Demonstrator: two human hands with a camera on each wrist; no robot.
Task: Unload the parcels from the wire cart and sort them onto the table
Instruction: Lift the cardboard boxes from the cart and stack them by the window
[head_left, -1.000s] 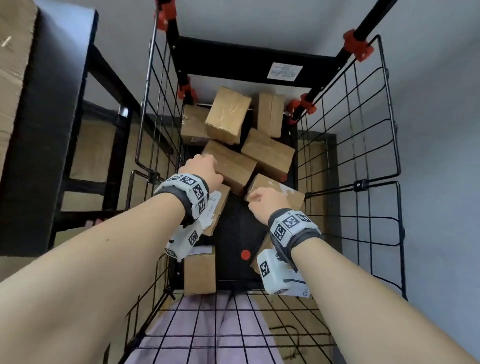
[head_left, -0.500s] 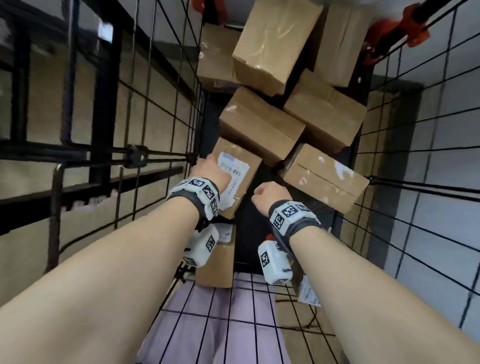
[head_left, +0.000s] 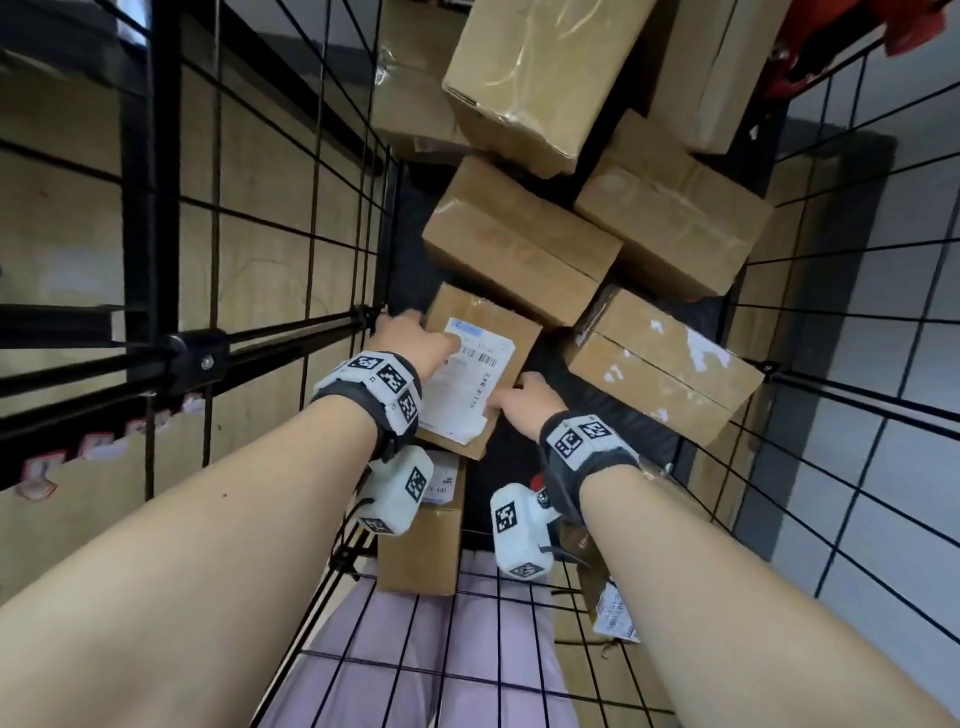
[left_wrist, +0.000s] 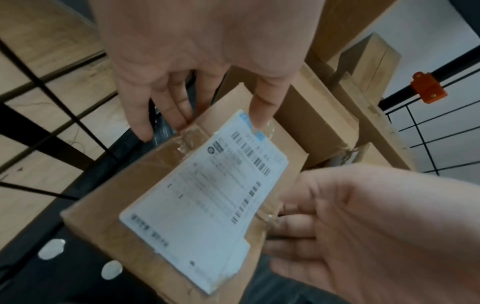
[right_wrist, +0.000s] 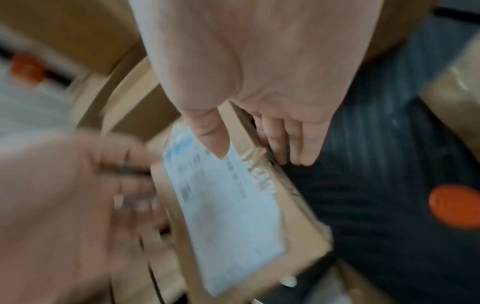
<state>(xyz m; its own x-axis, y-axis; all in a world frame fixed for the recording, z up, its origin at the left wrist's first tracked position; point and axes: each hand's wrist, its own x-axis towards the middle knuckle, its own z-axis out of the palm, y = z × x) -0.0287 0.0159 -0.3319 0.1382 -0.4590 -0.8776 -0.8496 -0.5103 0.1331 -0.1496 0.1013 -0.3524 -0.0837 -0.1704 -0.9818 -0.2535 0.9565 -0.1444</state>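
Now both sets of fingers clamp one labelled box (head_left: 480, 364): left hand (head_left: 413, 340) with thumb on the label (left_wrist: 205, 197) and fingers down its far side, right hand (head_left: 524, 402) likewise on the opposite side, so I have it gripped from both edges. It sits low in the wire cart (head_left: 291, 332), tilted, leaning among other boxes (head_left: 519, 239). I judge it light and stiff; taped faces look slick, so hold the cardboard edges, not the tape.
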